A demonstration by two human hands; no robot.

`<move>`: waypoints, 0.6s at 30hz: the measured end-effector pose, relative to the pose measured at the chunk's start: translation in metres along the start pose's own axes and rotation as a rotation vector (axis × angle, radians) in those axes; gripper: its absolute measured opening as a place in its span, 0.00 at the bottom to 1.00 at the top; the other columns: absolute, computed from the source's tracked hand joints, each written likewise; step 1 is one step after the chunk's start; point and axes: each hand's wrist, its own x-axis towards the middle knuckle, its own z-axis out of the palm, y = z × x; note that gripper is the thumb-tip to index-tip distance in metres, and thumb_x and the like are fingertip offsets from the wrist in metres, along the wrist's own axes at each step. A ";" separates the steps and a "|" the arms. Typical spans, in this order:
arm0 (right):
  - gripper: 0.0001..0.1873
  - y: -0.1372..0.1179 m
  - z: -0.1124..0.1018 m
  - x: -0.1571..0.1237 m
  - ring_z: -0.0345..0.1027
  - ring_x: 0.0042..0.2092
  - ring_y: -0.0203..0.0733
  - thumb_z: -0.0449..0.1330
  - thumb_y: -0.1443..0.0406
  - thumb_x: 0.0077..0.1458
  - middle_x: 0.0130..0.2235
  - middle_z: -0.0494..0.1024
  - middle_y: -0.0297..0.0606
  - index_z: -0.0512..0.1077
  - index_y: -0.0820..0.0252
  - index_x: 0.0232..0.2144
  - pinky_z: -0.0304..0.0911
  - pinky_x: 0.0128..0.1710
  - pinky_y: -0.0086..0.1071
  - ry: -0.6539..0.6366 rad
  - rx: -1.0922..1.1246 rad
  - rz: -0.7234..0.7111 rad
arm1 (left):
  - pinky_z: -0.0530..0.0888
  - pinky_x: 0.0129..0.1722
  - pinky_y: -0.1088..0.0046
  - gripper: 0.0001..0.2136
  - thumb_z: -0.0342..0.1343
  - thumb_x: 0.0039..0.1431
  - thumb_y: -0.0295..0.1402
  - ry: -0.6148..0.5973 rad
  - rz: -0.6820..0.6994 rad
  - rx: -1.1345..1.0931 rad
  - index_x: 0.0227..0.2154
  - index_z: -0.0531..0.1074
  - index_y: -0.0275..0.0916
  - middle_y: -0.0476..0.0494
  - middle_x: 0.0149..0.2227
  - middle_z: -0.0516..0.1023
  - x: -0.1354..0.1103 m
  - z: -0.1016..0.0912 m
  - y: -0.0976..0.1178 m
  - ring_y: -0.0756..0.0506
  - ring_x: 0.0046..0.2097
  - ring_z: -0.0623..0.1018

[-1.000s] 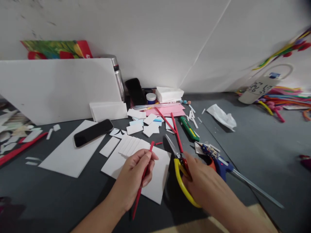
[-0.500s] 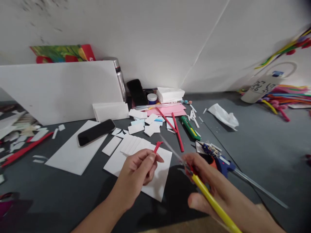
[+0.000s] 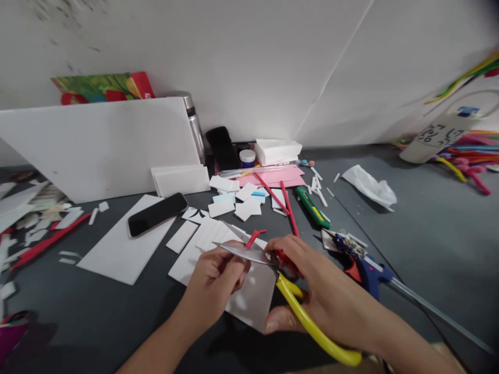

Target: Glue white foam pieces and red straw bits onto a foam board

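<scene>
My left hand (image 3: 216,280) is closed round a thin red strip (image 3: 253,238) whose tip sticks up past my fingers. My right hand (image 3: 315,291) grips yellow-handled scissors (image 3: 273,270); the blades point left across my left fingers, right at the red strip. Both hands hover over a stack of white foam sheets (image 3: 255,301) on the dark table.
A black phone (image 3: 158,213) lies on a white sheet (image 3: 120,244) to the left. Behind are white cut pieces (image 3: 234,200), red strips (image 3: 288,208), a green cutter (image 3: 312,206), pink paper (image 3: 273,176) and a blue glue gun (image 3: 366,262) at right. A white board (image 3: 97,145) leans at the back.
My right hand lifted the scissors off the table and swung them left to the red strip. My left hand pulled the strip in, so only its tip shows.
</scene>
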 end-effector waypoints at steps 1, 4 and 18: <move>0.36 0.001 0.001 0.000 0.69 0.39 0.46 0.71 0.45 0.42 0.43 0.73 0.40 0.67 0.56 0.48 0.64 0.38 0.35 -0.005 0.003 -0.001 | 0.53 0.20 0.78 0.16 0.53 0.64 0.40 -0.005 -0.004 -0.004 0.23 0.64 0.37 0.54 0.20 0.60 0.000 0.000 0.001 0.55 0.21 0.54; 0.36 0.006 0.003 0.001 0.69 0.40 0.46 0.71 0.45 0.42 0.44 0.72 0.41 0.67 0.56 0.48 0.64 0.40 0.36 -0.027 0.010 0.006 | 0.52 0.20 0.78 0.16 0.54 0.63 0.42 -0.030 -0.042 -0.016 0.24 0.65 0.37 0.54 0.21 0.61 0.001 -0.001 0.002 0.56 0.21 0.54; 0.26 0.011 0.010 0.007 0.65 0.32 0.41 0.65 0.46 0.51 0.35 0.71 0.36 0.72 0.54 0.45 0.60 0.32 0.32 -0.054 -0.010 0.132 | 0.45 0.17 0.79 0.12 0.54 0.62 0.35 -0.068 -0.271 -0.220 0.25 0.66 0.36 0.57 0.20 0.61 0.009 0.002 -0.001 0.59 0.18 0.49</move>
